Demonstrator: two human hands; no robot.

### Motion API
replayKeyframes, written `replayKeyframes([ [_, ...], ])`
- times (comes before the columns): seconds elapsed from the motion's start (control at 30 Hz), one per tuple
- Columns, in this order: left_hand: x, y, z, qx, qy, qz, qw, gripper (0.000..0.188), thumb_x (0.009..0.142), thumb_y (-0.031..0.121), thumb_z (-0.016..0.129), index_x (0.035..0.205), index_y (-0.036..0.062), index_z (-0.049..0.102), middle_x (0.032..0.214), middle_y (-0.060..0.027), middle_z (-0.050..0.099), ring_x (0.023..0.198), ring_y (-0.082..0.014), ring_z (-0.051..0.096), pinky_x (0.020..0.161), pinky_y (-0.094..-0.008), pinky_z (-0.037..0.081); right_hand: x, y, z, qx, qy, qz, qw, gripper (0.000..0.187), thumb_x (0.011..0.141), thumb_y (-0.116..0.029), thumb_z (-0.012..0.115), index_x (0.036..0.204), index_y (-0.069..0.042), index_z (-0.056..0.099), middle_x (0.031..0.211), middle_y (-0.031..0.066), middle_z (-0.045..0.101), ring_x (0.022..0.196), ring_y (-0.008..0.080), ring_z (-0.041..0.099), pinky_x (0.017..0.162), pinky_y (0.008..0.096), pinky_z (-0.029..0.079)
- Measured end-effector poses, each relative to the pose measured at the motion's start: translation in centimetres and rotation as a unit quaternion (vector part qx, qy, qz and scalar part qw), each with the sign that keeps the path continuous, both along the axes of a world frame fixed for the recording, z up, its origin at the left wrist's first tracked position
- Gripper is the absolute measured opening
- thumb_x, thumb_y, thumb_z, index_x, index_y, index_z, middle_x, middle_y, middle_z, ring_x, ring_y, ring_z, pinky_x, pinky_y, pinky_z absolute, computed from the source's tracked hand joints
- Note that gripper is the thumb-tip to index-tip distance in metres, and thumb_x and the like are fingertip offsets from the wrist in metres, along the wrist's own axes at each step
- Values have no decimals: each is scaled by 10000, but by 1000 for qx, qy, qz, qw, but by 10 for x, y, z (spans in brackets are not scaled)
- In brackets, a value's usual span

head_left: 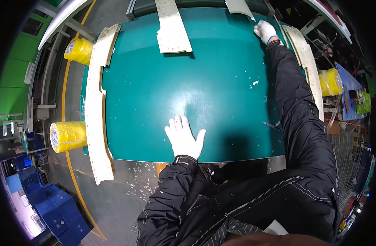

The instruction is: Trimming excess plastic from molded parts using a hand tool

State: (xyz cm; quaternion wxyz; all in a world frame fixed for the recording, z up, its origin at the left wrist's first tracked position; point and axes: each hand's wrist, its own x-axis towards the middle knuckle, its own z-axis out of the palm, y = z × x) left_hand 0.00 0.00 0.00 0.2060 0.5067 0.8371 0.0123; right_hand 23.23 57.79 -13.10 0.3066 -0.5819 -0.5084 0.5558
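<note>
My left hand, in a white glove, is over the near part of the green tabletop. Its fingers are spread and hold nothing. Stretched to the far right corner, my gloved right hand has its fingers curled; whatever may be in them is hidden. Just beyond it is the pointed tip of a pale curved panel, cut off by the picture's top edge. A long off-white molded strip extends over the table's far edge toward me. A thin dark slender tool lies beside my right sleeve.
Long off-white molded strips line the left and right table edges. Wrapped yellow rolls stand outside both sides. White scraps dot the tabletop and floor. Blue boxes are at lower left, a wire cage at right.
</note>
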Motion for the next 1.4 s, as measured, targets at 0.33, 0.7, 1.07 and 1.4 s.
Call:
replayKeyframes([
  [0.33,-23,56,0,108,13,-24,994,873,908,526,658,1512,-65,438,1584,-306,397,1500,-477,296,1251,-582,156,-69,78,139,-106,405,-111,901,58,1048,-70,591,1056,-14,574,828,72,563,648,155,514,519,251,371],
  [0.7,-22,41,-8,128,65,-11,990,846,913,514,656,1512,-46,448,1602,-271,398,1524,-426,290,1267,-548,157,-31,-333,115,-212,434,38,875,137,1002,-109,649,1119,-119,578,909,-9,607,740,80,599,586,221,490],
  [1.07,-22,38,-48,276,76,4,958,766,938,572,609,1440,-4,552,1554,-234,485,1502,-394,358,1251,-546,202,52,-632,143,-319,327,138,879,190,1104,-234,506,1095,-50,555,801,76,661,613,179,663,471,257,497],
  [1.4,44,71,35,82,-460,180,865,799,908,610,715,1144,-153,684,996,-173,731,894,-258,686,824,-361,526,45,-628,187,-185,178,357,898,312,1083,-319,525,1066,-32,646,913,108,736,707,148,684,634,274,559],
])
